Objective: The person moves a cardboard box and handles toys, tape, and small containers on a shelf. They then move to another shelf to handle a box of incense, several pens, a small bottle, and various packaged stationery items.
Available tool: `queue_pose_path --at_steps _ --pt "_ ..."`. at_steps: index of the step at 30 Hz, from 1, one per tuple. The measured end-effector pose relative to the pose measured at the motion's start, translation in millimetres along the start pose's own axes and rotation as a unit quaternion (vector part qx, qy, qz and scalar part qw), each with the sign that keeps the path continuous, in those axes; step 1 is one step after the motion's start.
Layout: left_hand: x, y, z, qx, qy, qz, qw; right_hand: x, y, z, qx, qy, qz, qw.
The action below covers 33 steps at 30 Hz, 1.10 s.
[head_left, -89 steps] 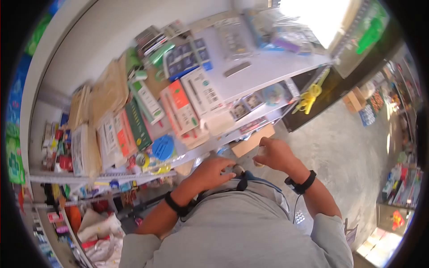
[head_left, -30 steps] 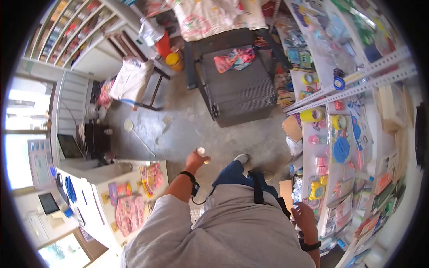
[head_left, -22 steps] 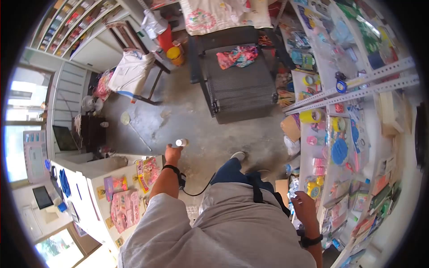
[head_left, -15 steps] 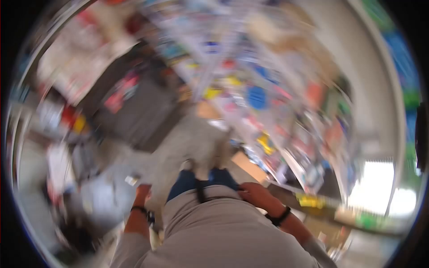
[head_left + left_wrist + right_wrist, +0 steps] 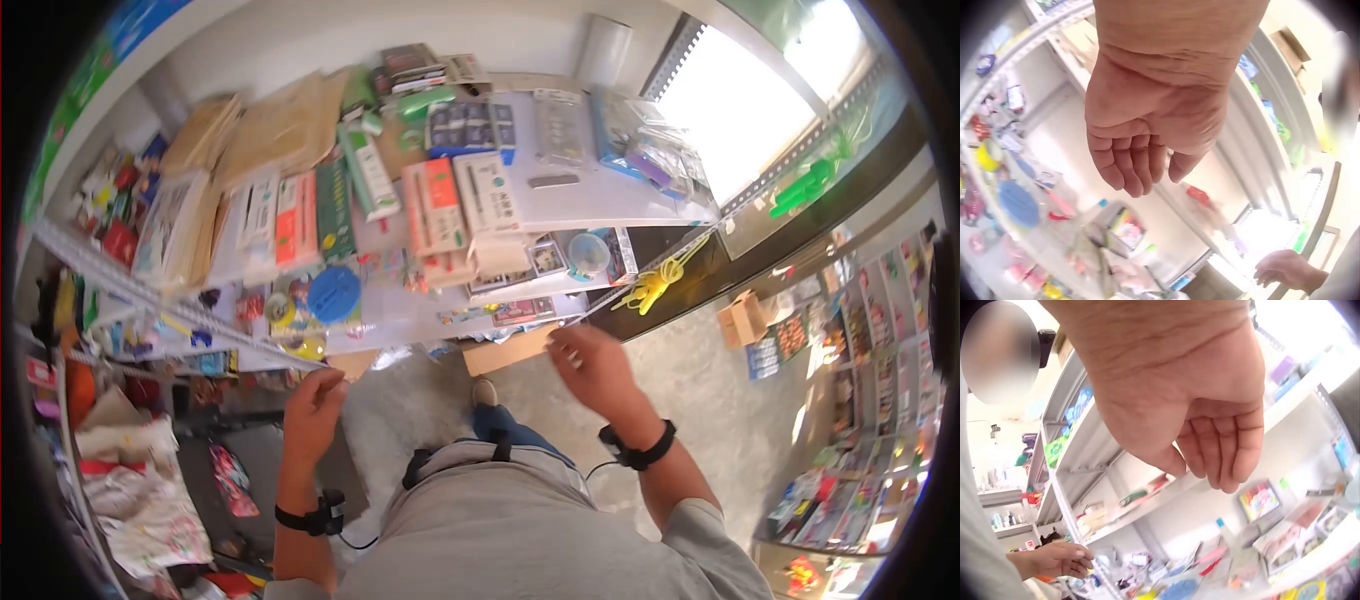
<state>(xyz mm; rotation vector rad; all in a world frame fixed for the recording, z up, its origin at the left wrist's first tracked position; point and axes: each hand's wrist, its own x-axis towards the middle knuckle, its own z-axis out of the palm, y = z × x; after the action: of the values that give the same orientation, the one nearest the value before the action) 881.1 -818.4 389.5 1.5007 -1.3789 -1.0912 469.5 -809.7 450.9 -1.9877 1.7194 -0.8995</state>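
Note:
In the head view my left hand (image 5: 315,412) is held up at the left, beside the front edge of the shelf unit (image 5: 130,290). My right hand (image 5: 592,375) hovers near a brown cardboard piece (image 5: 510,352) under the shelves. Bent, relaxed fingers show on the left hand (image 5: 1154,125) in the left wrist view, with nothing in them. The right wrist view shows the right hand (image 5: 1188,406) likewise loosely bent and empty. Boxed goods (image 5: 432,208), a blue round item (image 5: 334,293) and yellow scissors-like items (image 5: 652,288) are on or by the shelves.
A dark chair (image 5: 290,470) with a colourful cloth stands at lower left, near white fabric (image 5: 150,500). Concrete floor (image 5: 690,400) stretches right, toward a cardboard box (image 5: 742,320) and more stocked shelves (image 5: 870,400). A shoe (image 5: 484,392) shows below the shelves.
The head view has swung from the chair and room side to face the shelves. A white object seen at my left hand earlier no longer shows there. My right hand has lifted away from the waist.

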Motion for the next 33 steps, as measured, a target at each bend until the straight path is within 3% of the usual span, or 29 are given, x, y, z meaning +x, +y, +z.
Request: queue_pose_path --at_steps 4,9,13,16,20,26,29,33 --pt "53 104 65 0.110 -0.048 0.165 0.979 54 52 -47 -0.017 0.127 0.013 0.992" --pt "100 187 136 0.239 -0.096 0.352 0.900 126 93 -58 -0.004 0.157 -0.030 0.987" --pt "126 220 171 0.254 -0.115 0.383 0.880 177 96 -47 -0.110 0.155 -0.206 0.960" --pt "143 235 185 0.281 -0.119 0.414 0.858 197 102 -33 -0.173 0.165 -0.213 0.947" --pt "162 248 193 0.314 -0.114 0.426 0.841 201 111 -28 -0.176 0.093 -0.176 0.964" --pt "187 260 208 0.315 -0.142 0.436 0.831 212 107 -37 -0.067 0.072 -0.075 0.992" --pt "194 269 219 0.304 -0.173 0.440 0.827 213 112 -40 -0.057 0.040 -0.074 0.995" --pt "202 286 226 0.313 -0.187 0.454 0.813 172 113 -72 0.053 0.124 -0.028 0.990"
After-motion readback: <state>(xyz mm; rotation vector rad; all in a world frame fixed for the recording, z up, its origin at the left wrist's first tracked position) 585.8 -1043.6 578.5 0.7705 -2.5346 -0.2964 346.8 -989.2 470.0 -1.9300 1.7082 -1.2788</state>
